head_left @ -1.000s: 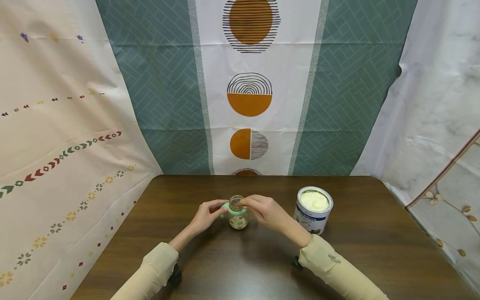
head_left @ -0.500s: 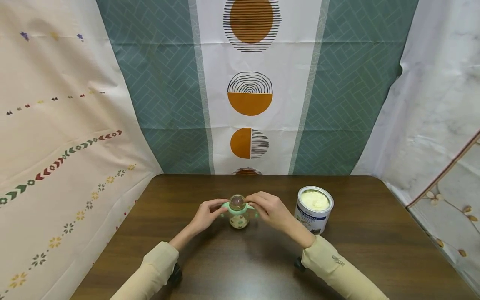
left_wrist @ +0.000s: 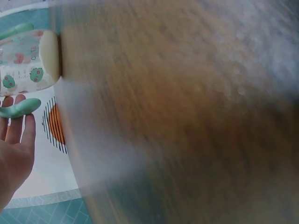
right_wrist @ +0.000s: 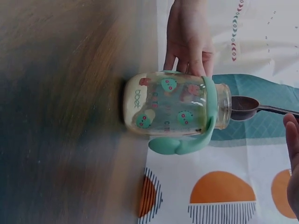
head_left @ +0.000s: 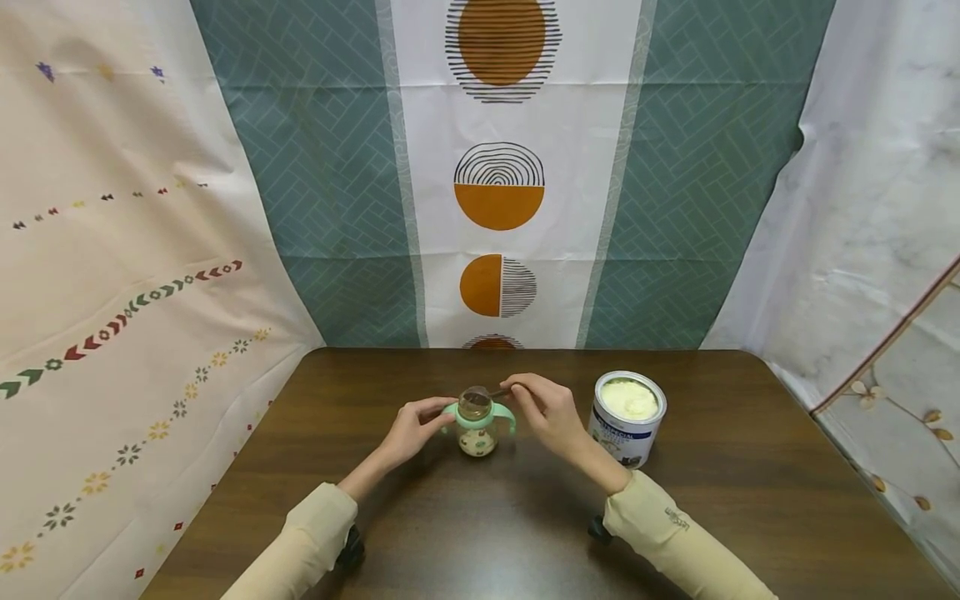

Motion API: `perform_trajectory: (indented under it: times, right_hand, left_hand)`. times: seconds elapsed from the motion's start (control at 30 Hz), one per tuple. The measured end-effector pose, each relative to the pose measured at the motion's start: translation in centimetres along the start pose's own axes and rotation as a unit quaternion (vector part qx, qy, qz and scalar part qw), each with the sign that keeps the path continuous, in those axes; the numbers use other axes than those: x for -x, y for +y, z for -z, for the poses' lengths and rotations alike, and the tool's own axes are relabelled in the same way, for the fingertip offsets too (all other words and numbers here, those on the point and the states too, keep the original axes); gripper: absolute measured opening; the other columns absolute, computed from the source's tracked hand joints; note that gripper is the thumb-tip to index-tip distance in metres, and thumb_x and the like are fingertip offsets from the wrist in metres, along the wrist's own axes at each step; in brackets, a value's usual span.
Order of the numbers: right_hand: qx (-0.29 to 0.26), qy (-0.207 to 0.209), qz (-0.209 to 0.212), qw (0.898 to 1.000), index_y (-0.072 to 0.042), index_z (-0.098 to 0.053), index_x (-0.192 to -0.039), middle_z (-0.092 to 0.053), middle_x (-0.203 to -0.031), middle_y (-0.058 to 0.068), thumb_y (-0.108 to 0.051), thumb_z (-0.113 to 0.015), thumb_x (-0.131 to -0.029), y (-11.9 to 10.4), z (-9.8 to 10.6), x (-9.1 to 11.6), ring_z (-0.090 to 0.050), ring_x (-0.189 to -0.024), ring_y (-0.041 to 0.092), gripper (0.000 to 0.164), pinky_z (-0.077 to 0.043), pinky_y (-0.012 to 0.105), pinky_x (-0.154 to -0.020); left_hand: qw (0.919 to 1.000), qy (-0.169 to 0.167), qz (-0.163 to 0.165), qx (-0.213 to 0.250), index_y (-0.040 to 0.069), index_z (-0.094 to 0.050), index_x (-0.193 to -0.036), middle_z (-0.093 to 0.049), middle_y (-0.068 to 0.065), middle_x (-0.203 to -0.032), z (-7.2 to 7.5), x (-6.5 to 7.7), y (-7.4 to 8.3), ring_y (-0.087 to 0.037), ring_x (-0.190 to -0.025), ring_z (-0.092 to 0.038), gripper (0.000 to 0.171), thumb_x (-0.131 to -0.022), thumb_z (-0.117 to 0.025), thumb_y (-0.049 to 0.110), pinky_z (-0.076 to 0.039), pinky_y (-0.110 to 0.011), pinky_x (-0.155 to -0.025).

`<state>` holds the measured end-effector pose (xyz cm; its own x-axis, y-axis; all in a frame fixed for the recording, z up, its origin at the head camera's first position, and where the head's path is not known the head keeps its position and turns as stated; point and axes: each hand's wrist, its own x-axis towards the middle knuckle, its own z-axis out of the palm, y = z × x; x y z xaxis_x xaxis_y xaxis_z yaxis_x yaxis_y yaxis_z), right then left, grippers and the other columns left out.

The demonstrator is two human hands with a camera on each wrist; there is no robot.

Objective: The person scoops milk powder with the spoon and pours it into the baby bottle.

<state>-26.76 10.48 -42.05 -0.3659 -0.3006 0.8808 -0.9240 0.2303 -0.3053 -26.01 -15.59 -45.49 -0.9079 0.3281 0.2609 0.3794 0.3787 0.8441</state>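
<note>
On the table (head_left: 480,517), the bottle (head_left: 477,442) stands left of the can (head_left: 627,427), the scoop (right_wrist: 244,109) at its mouth.

Free tabletop (head_left: 375,372) behind bottle (head_left: 477,439) — scoop (right_wrist: 245,108) above

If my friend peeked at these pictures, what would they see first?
Probably the big orange circles on the backdrop behind the table. Next, the little bottle between the left hand and the right hand, which holds a dark scoop at the bottle's mouth. Then the open tin of pale yellow stuff, over on the right.
</note>
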Motion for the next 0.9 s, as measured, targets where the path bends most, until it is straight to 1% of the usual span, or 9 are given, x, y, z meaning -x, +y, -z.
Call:
perform_trajectory:
  times: [0.1,0.2,0.3,0.43,0.53,0.67,0.73,0.83,0.9]
  right_hand:
    - [-0.020,0.012,-0.033,0.999,-0.004,-0.069,-0.099,-0.072,-0.089,0.010,0.014,-0.059,-0.087,-0.2,-0.1,-0.1,-0.068,-0.074,0.013,0.023,-0.054,0.021,-0.069]
    - [-0.036,0.022,-0.067,0.997,0.000,-0.068,-0.097,-0.072,-0.088,0.015,0.017,-0.056,-0.087,-0.7,-0.2,-0.3,-0.069,-0.072,0.018,0.023,-0.056,0.027,-0.065]
    - [-0.045,0.038,-0.101,0.993,0.006,-0.067,-0.095,-0.071,-0.087,0.021,0.017,-0.052,-0.090,-1.8,0.0,-0.9,-0.069,-0.070,0.026,0.019,-0.056,0.032,-0.063]
    - [-0.051,0.062,-0.150,0.985,0.011,-0.065,-0.094,-0.070,-0.087,0.023,0.010,-0.048,-0.095,-3.2,0.5,-1.8,-0.069,-0.069,0.031,0.016,-0.056,0.037,-0.061]
    - [-0.054,0.075,-0.167,0.982,0.011,-0.064,-0.094,-0.071,-0.087,0.023,0.008,-0.047,-0.097,-3.3,0.6,-1.9,-0.069,-0.068,0.032,0.017,-0.056,0.038,-0.060]
    - [-0.059,0.083,-0.180,0.978,0.011,-0.063,-0.095,-0.070,-0.088,0.024,0.007,-0.047,-0.098,-3.3,0.6,-1.9,-0.068,-0.068,0.033,0.017,-0.056,0.038,-0.059]
    - [-0.061,0.086,-0.193,0.976,0.012,-0.063,-0.095,-0.070,-0.088,0.024,0.005,-0.047,-0.099,-3.4,0.6,-1.9,-0.068,-0.068,0.034,0.018,-0.056,0.040,-0.059]
    - [-0.062,0.094,-0.206,0.972,0.011,-0.063,-0.094,-0.070,-0.088,0.025,0.004,-0.046,-0.099,-3.4,0.6,-2.0,-0.067,-0.067,0.036,0.019,-0.056,0.041,-0.059]
    - [-0.063,0.098,-0.212,0.970,0.011,-0.063,-0.094,-0.070,-0.088,0.025,0.003,-0.046,-0.100,-3.4,0.6,-2.1,-0.067,-0.067,0.037,0.020,-0.055,0.042,-0.059]
  left_hand:
    - [1.0000,0.000,-0.001,0.002,0.008,-0.066,-0.123,-0.069,-0.012,-0.120,0.0,-0.1,0.0,-0.024,-0.102,-0.068,0.030,-0.094,-0.063,0.015,-0.055,-0.030,-0.081]
    - [1.0000,-0.001,0.001,0.003,0.008,-0.066,-0.123,-0.069,-0.013,-0.119,0.0,0.0,0.0,-0.029,-0.101,-0.068,0.030,-0.094,-0.063,0.014,-0.055,-0.033,-0.080]
    - [1.0000,-0.005,-0.003,0.005,0.007,-0.065,-0.123,-0.068,-0.014,-0.119,0.0,0.0,0.0,-0.033,-0.100,-0.068,0.030,-0.094,-0.062,0.013,-0.055,-0.035,-0.080]
    - [0.9999,-0.005,-0.008,0.006,0.007,-0.065,-0.123,-0.068,-0.014,-0.119,0.0,0.0,0.0,-0.032,-0.101,-0.068,0.030,-0.095,-0.062,0.012,-0.055,-0.033,-0.080]
    - [0.9999,-0.005,-0.008,0.007,0.007,-0.065,-0.124,-0.068,-0.014,-0.120,0.0,0.0,0.0,-0.032,-0.101,-0.068,0.030,-0.095,-0.062,0.012,-0.055,-0.033,-0.080]
    - [0.9999,-0.006,-0.007,0.012,0.006,-0.064,-0.124,-0.068,-0.016,-0.120,0.0,0.0,0.0,-0.036,-0.101,-0.067,0.030,-0.095,-0.062,0.012,-0.055,-0.039,-0.082]
    - [0.9999,-0.006,-0.006,0.011,0.006,-0.065,-0.124,-0.068,-0.015,-0.120,0.0,0.1,0.0,-0.035,-0.101,-0.067,0.030,-0.095,-0.062,0.012,-0.055,-0.039,-0.082]
    - [0.9999,-0.004,-0.004,0.009,0.007,-0.065,-0.124,-0.068,-0.014,-0.120,0.0,0.1,0.0,-0.032,-0.101,-0.068,0.030,-0.094,-0.063,0.013,-0.055,-0.035,-0.081]
    - [1.0000,-0.004,-0.003,0.008,0.007,-0.065,-0.124,-0.068,-0.014,-0.120,0.0,0.1,-0.1,-0.030,-0.102,-0.068,0.030,-0.094,-0.063,0.014,-0.054,-0.028,-0.081]
